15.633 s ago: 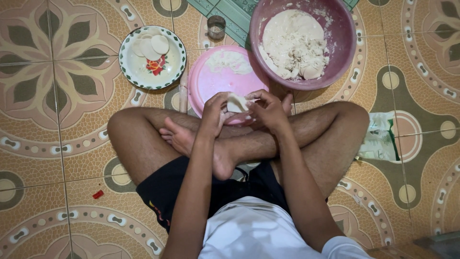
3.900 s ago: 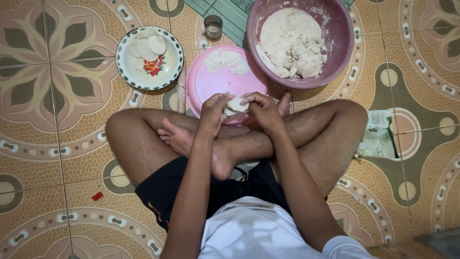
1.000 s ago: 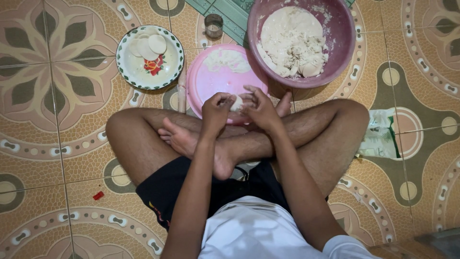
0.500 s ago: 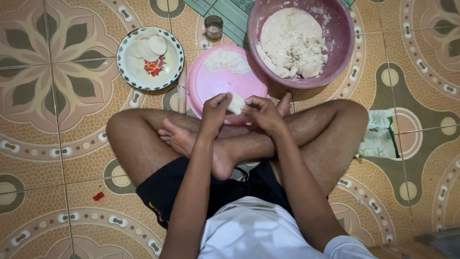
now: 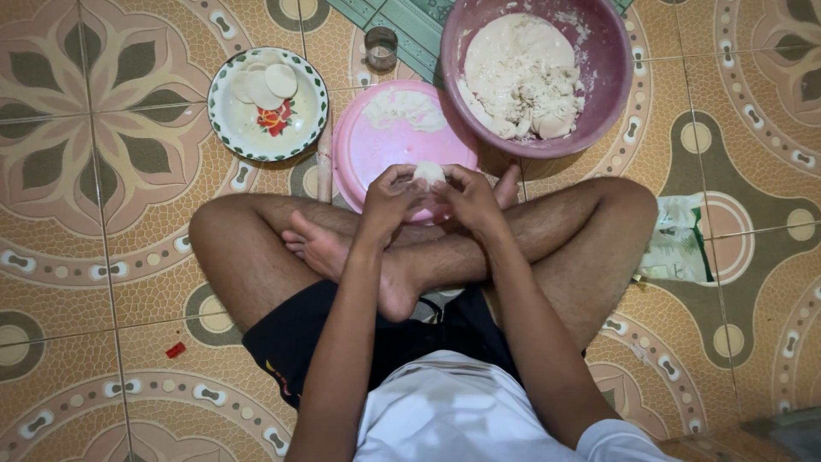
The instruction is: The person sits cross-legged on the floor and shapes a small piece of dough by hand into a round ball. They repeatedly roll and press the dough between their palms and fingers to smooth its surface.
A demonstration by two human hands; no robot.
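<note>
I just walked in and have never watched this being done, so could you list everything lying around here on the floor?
dough lump: one, white, pinched between both hands above the pink plate
pink plate: one, pink, on the floor before the crossed legs, a smear of dough at its far side
big bowl: one, pink, far right, holding a mass of white dough
flowered plate: one, white with a green rim, far left, holding a few flat dough rounds
small cup: one, clear, between the two plates' far edges
plastic bag: one, white and green, beside the right knee
red scrap: one, on the tiles, near left
left hand: fingers on the lump
right hand: fingers on the lump
</note>
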